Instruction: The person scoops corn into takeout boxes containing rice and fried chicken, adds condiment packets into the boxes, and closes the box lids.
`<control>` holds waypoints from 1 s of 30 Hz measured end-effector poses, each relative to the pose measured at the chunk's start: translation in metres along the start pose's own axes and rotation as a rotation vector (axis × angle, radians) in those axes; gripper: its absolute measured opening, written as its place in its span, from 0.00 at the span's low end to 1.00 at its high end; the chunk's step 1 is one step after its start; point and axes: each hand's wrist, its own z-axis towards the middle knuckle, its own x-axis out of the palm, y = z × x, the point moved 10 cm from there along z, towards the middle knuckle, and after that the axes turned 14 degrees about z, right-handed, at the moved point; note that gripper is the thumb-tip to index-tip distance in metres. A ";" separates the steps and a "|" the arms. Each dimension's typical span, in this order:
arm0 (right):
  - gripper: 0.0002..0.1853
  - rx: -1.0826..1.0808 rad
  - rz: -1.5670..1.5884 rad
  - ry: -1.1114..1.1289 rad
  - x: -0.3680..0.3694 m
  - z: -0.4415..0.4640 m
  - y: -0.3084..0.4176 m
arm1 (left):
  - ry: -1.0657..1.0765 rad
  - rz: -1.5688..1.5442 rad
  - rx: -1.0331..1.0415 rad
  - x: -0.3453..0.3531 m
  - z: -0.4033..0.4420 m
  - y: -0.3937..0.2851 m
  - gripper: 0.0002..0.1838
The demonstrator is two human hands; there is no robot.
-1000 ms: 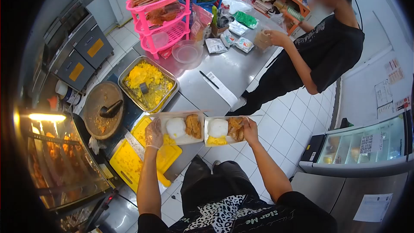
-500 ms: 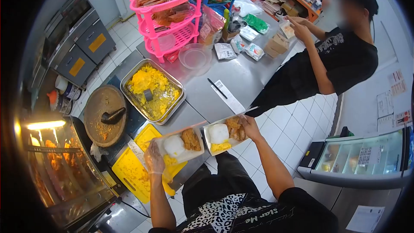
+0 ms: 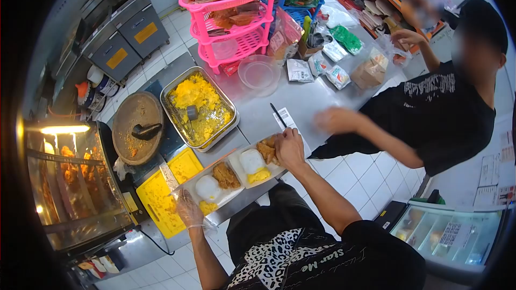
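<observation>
My left hand (image 3: 190, 209), in a clear plastic glove, grips the left end of a food box (image 3: 221, 196) holding white rice (image 3: 208, 188), a brown fried piece (image 3: 226, 175) and yellow food. My bare right hand (image 3: 290, 148) holds the far right end of a second box (image 3: 260, 182) with rice (image 3: 251, 161), a fried piece (image 3: 266, 151) and yellow food (image 3: 258, 176). Side by side, the boxes are at the steel counter's near edge. Just beyond my right hand are a black pen (image 3: 278, 114) and a white paper slip (image 3: 287, 120).
A metal tray of yellow food (image 3: 200, 96), stone mortar (image 3: 138, 129) and yellow cutting board (image 3: 161, 204) stand at left. Pink rack (image 3: 236, 32), round plastic containers (image 3: 259, 75) and packets (image 3: 299, 70) are behind. A co-worker (image 3: 446, 113) stands at right, one hand blurred near the counter.
Both boxes have moved from in front of my body to the counter's edge, tilting up to the right. The co-worker has come closer, one arm now reaching over the counter.
</observation>
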 end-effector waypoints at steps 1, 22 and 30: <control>0.13 -0.071 -0.062 -0.047 -0.004 -0.001 0.006 | -0.048 0.004 0.028 0.006 -0.003 0.004 0.22; 0.14 0.130 0.042 0.037 -0.011 0.034 -0.047 | 0.130 -0.036 0.002 0.044 -0.005 -0.049 0.26; 0.18 0.185 0.039 -0.031 -0.030 0.053 -0.078 | 0.235 -0.070 -0.017 0.065 0.001 -0.084 0.30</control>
